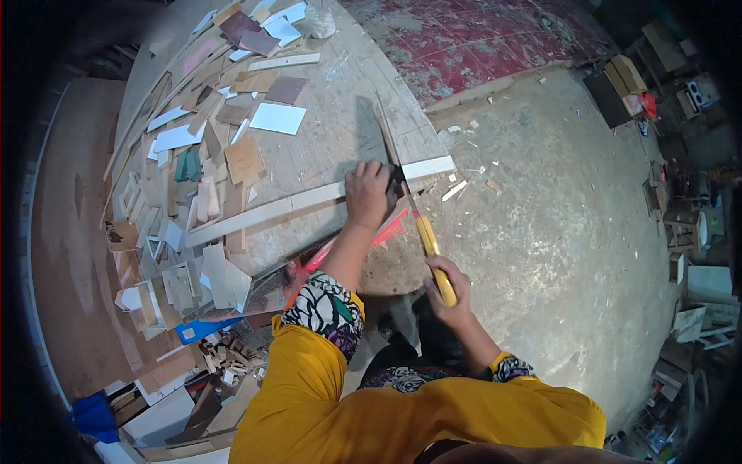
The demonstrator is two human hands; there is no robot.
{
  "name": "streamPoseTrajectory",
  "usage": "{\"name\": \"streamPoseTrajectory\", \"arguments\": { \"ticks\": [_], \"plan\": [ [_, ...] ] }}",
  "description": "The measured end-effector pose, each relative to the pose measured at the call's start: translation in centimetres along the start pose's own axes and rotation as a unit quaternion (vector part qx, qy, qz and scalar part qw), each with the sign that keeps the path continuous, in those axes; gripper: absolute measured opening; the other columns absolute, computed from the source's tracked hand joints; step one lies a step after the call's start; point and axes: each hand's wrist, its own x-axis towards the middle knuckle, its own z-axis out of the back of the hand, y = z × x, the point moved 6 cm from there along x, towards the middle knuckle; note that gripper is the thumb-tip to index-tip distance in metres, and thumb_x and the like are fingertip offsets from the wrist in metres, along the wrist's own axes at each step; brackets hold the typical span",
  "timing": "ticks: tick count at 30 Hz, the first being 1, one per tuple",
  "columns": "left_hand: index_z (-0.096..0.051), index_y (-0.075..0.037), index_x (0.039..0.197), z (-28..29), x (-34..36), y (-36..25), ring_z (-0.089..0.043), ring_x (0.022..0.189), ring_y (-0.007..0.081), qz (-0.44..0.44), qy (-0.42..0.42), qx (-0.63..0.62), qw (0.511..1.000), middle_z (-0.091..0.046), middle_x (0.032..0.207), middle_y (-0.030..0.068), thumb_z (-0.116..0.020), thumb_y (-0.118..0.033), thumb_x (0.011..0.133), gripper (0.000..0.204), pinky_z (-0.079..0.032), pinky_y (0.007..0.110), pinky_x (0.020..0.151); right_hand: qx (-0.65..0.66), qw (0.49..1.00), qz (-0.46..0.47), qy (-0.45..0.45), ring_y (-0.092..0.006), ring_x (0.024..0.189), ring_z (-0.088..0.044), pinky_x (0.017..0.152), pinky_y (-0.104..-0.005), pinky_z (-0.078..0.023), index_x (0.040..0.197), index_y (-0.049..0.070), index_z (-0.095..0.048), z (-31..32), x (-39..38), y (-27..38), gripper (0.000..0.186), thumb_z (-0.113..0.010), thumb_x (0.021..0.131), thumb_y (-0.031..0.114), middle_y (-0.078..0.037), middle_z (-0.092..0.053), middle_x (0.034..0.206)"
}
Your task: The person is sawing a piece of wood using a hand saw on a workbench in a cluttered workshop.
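A long pale wooden strip (pixel 282 209) lies slantwise across the worktable, its right end jutting past the table's edge. My left hand (pixel 369 193) grips it near that end, fingers curled over the top. Closed round the yellow handle of a handsaw (pixel 426 237) is my right hand (pixel 450 292). The saw's narrow blade points away from me and crosses the strip just right of my left hand. How deep its teeth sit in the wood is too small to tell. A dark patch beside my left fingers cannot be made out.
Offcuts and white panel pieces (pixel 278 118) crowd the left of the worktable (pixel 332 100). A red strip (pixel 325 251) runs by my left forearm. Wood scraps (pixel 454 190) litter the concrete floor (pixel 556 232) at right. Boxes (pixel 624 76) stand at far right.
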Motion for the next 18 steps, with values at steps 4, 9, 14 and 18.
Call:
{"name": "streamPoseTrajectory", "arguments": {
  "ticks": [4, 9, 14, 18],
  "plan": [
    [-0.06, -0.01, 0.086, 0.0, 0.1, 0.3, -0.05, 0.089, 0.0268, 0.01, -0.012, -0.029, 0.999, -0.052, 0.087, 0.0067, -0.062, -0.013, 0.071, 0.016, -0.038, 0.042, 0.073, -0.005, 0.999, 0.011, 0.045, -0.02, 0.06, -0.061, 0.059, -0.0268, -0.047, 0.105, 0.005, -0.057, 1.1, -4.9, -0.1, 0.035, -0.059, 0.072, -0.005, -0.01, -0.061, 0.075],
    [-0.06, -0.01, 0.087, -0.2, 0.9, 0.7, -0.051, 0.093, 0.0267, 0.045, -0.071, 0.004, 0.996, -0.054, 0.09, 0.0067, -0.065, -0.014, 0.072, 0.016, -0.038, 0.041, 0.075, 0.011, 1.0, -0.006, 0.025, -0.0163, 0.057, -0.058, 0.055, -0.0253, -0.045, 0.106, 0.005, -0.057, 1.1, -2.2, 0.6, 0.034, -0.059, 0.074, -0.004, -0.008, -0.058, 0.072],
    [-0.06, -0.011, 0.088, -0.5, 1.9, 1.4, -0.051, 0.093, 0.026, 0.053, -0.056, 0.006, 0.997, -0.054, 0.09, 0.006, -0.066, -0.014, 0.07, 0.019, -0.038, 0.041, 0.075, 0.022, 0.999, -0.043, 0.021, -0.0173, 0.059, -0.058, 0.056, -0.026, -0.045, 0.108, 0.006, -0.057, 0.7, -1.1, 1.1, 0.033, -0.06, 0.076, -0.004, -0.01, -0.059, 0.076],
    [-0.059, -0.011, 0.088, -0.9, 1.6, 1.3, -0.051, 0.093, 0.0266, 0.045, -0.051, 0.003, 0.998, -0.053, 0.09, 0.0064, -0.066, -0.013, 0.069, 0.02, -0.038, 0.041, 0.076, -0.02, 0.999, -0.015, 0.028, -0.0197, 0.065, -0.062, 0.06, -0.0264, -0.047, 0.107, 0.006, -0.057, 1.7, -2.6, 1.6, 0.033, -0.06, 0.076, -0.003, -0.013, -0.062, 0.085]
  ]
}}
